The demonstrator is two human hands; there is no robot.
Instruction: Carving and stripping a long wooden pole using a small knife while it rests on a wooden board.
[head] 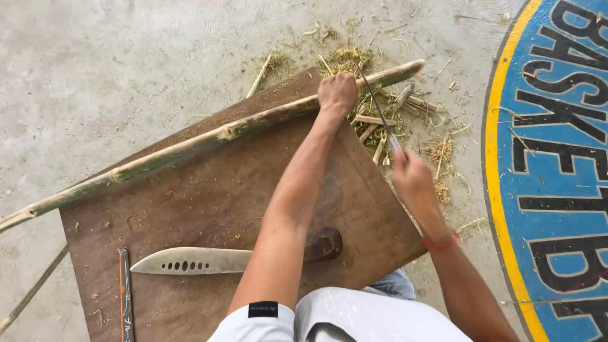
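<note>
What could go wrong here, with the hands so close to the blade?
The left hand grips the bamboo pole right beside the thin blade that the right hand holds, so a slip might cut the fingers. The large knife lies unsheathed on the board under the left forearm, which might brush it.

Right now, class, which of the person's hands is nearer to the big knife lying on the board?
Left. The left hand grips the bamboo pole beyond the knife; the right hand holds a thin blade off the board's edge.
</note>
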